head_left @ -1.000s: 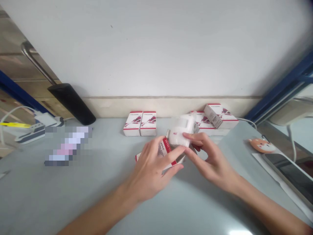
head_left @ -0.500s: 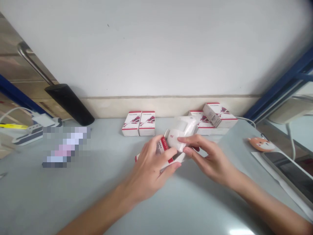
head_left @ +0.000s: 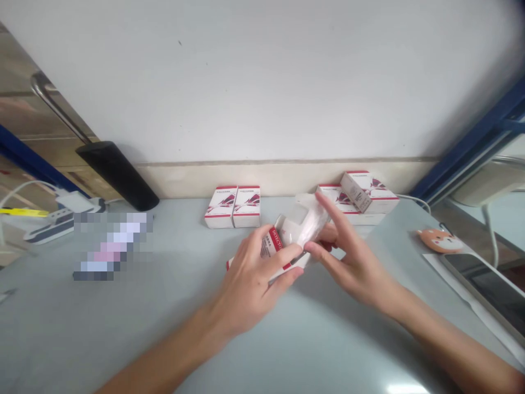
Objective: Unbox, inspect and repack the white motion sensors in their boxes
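Observation:
My left hand (head_left: pixel 256 279) is closed round a red-and-white cardboard box (head_left: pixel 268 245) marked "DETECTO…", tilted with its open end to the upper right. A white plastic detector (head_left: pixel 296 223) in a clear bag sticks partly out of that end; its lower part is hidden by the box and my fingers. At the detector's right side is my right hand (head_left: pixel 348 260). Its index finger stretches up along the bag, the thumb presses near the box opening, and the other fingers curl behind.
Two similar boxes (head_left: pixel 233 207) stand side by side near the wall. More boxes (head_left: pixel 377 197) stand at the back right, a small grey box (head_left: pixel 356 191) leaning on them. A black cylinder (head_left: pixel 118 175), a power strip (head_left: pixel 61 219), a dog-face item (head_left: pixel 441 241) and a phone (head_left: pixel 488 295) lie around.
My right hand's index finger has lifted from the detector's front and now stretches up along its right side. The detector sits slightly lower and more turned. My left hand keeps its hold on the box.

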`<state>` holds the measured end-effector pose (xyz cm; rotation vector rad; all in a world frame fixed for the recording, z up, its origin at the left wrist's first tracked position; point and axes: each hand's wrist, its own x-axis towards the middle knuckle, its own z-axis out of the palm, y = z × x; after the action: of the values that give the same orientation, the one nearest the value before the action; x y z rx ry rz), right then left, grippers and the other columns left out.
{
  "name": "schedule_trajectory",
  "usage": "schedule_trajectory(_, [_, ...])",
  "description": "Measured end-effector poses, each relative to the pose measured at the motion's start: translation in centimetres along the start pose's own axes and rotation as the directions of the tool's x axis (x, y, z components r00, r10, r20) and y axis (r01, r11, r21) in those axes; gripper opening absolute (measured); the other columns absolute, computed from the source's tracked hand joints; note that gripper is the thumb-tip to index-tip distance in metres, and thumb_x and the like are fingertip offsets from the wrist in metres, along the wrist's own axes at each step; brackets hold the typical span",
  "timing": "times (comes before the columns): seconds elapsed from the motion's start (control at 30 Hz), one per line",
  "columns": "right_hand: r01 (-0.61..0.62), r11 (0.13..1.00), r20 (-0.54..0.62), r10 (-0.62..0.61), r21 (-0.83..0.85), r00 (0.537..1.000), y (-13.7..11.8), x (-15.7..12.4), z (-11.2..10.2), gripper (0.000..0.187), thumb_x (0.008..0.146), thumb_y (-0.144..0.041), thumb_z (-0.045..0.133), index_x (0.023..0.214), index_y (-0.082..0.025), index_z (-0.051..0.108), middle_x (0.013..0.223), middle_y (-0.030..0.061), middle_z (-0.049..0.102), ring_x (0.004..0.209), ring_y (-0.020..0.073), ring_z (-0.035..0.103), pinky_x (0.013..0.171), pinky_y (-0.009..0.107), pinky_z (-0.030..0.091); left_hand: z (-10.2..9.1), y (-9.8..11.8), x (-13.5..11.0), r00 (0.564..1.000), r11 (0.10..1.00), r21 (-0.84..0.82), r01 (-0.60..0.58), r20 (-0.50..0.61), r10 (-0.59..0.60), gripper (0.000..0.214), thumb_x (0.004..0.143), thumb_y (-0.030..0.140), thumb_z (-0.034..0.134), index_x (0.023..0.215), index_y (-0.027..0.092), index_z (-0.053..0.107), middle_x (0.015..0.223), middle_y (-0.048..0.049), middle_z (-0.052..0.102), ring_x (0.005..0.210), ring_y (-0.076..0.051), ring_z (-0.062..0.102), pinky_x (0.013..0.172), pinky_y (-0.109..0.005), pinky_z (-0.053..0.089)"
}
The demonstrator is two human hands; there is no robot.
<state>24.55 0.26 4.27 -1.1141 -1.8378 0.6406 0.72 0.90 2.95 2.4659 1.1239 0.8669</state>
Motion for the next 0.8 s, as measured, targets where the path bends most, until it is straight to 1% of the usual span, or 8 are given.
schedule_trajectory(0.07, [-0.030, 0.999, -0.085, 0.027, -0.030, 0.996, 0.1, 0.1, 0.2, 0.084, 0.103, -0.045, 0.065, 0.170, -0.035, 0.015, 0.081, -0.0014, 0.061, 0.073, 0.0211, 0.054, 0.072, 0.036, 0.054, -0.1, 0.1, 0.0, 1.000, 1.000, 0.002, 0.013, 0.011, -0.013, 0.038, 0.107, 0.039, 0.056, 0.143, 0.050, 0.057, 0.147, -0.0083, 0.044, 0.127, -0.029, 0.059, 0.093, -0.044, 0.059])
schedule_trajectory(0.2, [-0.052, 0.998, -0.165, 0.049, -0.018, 0.985, 0.5, 0.1, 0.6, 0.083, 0.102, -0.051, 0.066, 0.168, -0.033, 0.018, 0.084, -0.0009, 0.057, 0.076, 0.0205, 0.055, 0.071, 0.035, 0.054, -0.4, 0.4, 0.2, 1.000, 1.000, 0.021, 0.023, -0.005, -0.023, 0.032, 0.106, 0.037, 0.056, 0.136, 0.045, 0.064, 0.144, -0.0088, 0.046, 0.120, -0.027, 0.061, 0.096, -0.046, 0.058])
schedule_trajectory(0.27, [-0.066, 0.995, -0.188, 0.078, 0.072, 0.979, 0.6, 0.1, 0.8, 0.074, 0.105, -0.050, 0.060, 0.164, -0.032, 0.019, 0.086, -0.0006, 0.060, 0.077, 0.0198, 0.058, 0.070, 0.033, 0.054, -0.4, 0.3, 0.3, 1.000, 1.000, 0.028, 0.014, -0.019, -0.014, 0.028, 0.106, 0.036, 0.055, 0.131, 0.042, 0.066, 0.142, -0.0090, 0.047, 0.119, -0.027, 0.061, 0.099, -0.048, 0.057])
schedule_trajectory(0.33, [-0.073, 0.990, -0.191, 0.096, 0.124, 0.977, 0.7, 0.0, 0.9, 0.058, 0.106, -0.049, 0.059, 0.155, -0.030, 0.032, 0.088, 0.0002, 0.063, 0.079, 0.0195, 0.060, 0.069, 0.031, 0.054, -0.3, 0.1, 0.3, 1.000, 1.000, 0.022, -0.005, -0.027, 0.005, 0.025, 0.106, 0.036, 0.056, 0.129, 0.040, 0.067, 0.140, -0.0092, 0.048, 0.118, -0.028, 0.061, 0.099, -0.049, 0.057])
schedule_trajectory(0.4, [-0.059, 0.993, -0.189, 0.077, 0.100, 0.979, 0.8, -0.1, 0.9, 0.042, 0.106, -0.047, 0.060, 0.143, -0.030, 0.047, 0.093, 0.0019, 0.066, 0.082, 0.0193, 0.061, 0.071, 0.031, 0.054, -0.1, -0.2, 0.3, 0.999, 1.000, 0.007, -0.021, -0.048, 0.022, 0.030, 0.105, 0.037, 0.058, 0.135, 0.040, 0.062, 0.141, -0.0100, 0.049, 0.118, -0.028, 0.062, 0.096, -0.048, 0.058])
schedule_trajectory(0.5, [-0.002, 1.000, -0.192, 0.003, 0.002, 0.981, 0.8, -0.1, 0.5, 0.030, 0.108, -0.043, 0.058, 0.135, -0.030, 0.058, 0.109, 0.0049, 0.069, 0.093, 0.0203, 0.063, 0.080, 0.032, 0.053, 0.2, -0.5, 0.1, 0.993, 0.999, -0.014, -0.046, -0.109, 0.044, 0.051, 0.103, 0.036, 0.062, 0.151, 0.043, 0.045, 0.145, -0.0107, 0.048, 0.122, -0.029, 0.061, 0.099, -0.050, 0.057])
schedule_trajectory(0.67, [0.085, 0.994, -0.136, -0.094, -0.071, 0.986, 0.4, 0.1, -0.1, 0.025, 0.108, -0.031, 0.059, 0.132, -0.030, 0.064, 0.113, 0.0043, 0.072, 0.097, 0.0207, 0.064, 0.084, 0.033, 0.051, 0.5, -0.4, 0.4, 0.980, 0.996, -0.075, -0.041, -0.196, 0.026, 0.065, 0.099, 0.035, 0.067, 0.156, 0.039, 0.035, 0.147, -0.0116, 0.049, 0.132, -0.030, 0.057, 0.109, -0.053, 0.052])
schedule_trajectory(0.8, [0.245, 0.966, 0.076, -0.239, -0.084, 0.968, -0.3, 0.1, -0.5, 0.025, 0.108, -0.023, 0.054, 0.129, -0.030, 0.067, 0.114, 0.0047, 0.071, 0.102, 0.0216, 0.064, 0.092, 0.039, 0.049, 0.4, -0.1, 0.6, 0.979, 0.987, -0.161, -0.015, -0.205, -0.018, 0.073, 0.097, 0.036, 0.071, 0.159, 0.035, 0.031, 0.150, -0.0115, 0.053, 0.137, -0.029, 0.055, 0.111, -0.047, 0.051])
